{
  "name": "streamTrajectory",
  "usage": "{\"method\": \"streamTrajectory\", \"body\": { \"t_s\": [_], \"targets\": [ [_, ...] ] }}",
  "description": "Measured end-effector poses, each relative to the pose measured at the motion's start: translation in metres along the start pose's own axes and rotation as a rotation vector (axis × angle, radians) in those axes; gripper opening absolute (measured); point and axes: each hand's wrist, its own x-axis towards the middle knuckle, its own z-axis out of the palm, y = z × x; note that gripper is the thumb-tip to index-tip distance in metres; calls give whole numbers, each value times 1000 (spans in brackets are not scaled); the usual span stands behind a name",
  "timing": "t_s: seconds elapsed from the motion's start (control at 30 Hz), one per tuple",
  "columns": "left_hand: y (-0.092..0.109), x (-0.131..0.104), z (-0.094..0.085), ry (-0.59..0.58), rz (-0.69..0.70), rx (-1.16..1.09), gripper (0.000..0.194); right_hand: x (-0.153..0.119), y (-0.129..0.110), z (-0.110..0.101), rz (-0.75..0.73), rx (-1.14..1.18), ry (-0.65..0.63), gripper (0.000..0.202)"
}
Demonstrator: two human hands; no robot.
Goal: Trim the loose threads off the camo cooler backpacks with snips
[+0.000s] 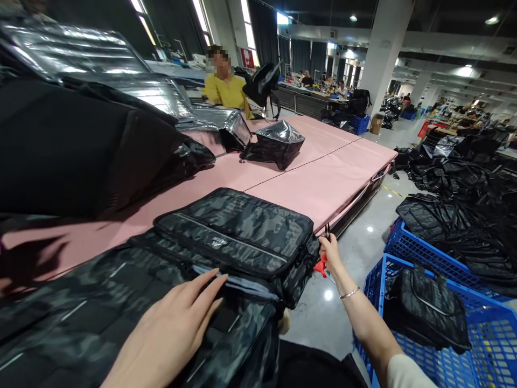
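I see a dark camouflage bag [242, 223] lying with its broad, round-cornered panel facing up, at the near right of the pink worktop [319, 186], its right end by the edge. A pale line crosses the panel beside a small white logo, and a grey-blue strip shows along its near side. Just to the right, I hold slim dark snips [327, 232] in my right fingers [324, 246], tips pointing far.

Past the far edge of the pink-covered table [319, 186] I can see a thick white pillar [385, 56] and tall, bright windows [249, 32] beside dark curtains [264, 37], while lit ceiling lamps [464, 70] hang over a pale, glossy floor [365, 218] running along the table's right edge.
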Motion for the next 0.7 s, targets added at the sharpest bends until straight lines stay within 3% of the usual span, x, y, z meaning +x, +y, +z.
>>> {"method": "streamTrajectory", "body": {
  "t_s": [0.13, 0.23, 0.3, 0.5, 0.7],
  "targets": [
    [39, -7, -3, 74, 219, -199, 32, -44, -4, -4, 58, 48, -54, 32],
    [59, -7, 2, 23, 337, -304, 37, -74, -11, -6, 99, 80, -81, 32],
    [61, -3, 5, -35, 373, -272, 35, -87, -16, -8, 124, 104, -78, 32],
    [56, 13, 2, -130, 381, -84, 36, -92, -17, -15, 178, 154, -105, 32],
    [84, 19, -1, -93, 401, 216, 28, -85, -15, -23, 175, 108, -123, 29]
  ]
}}
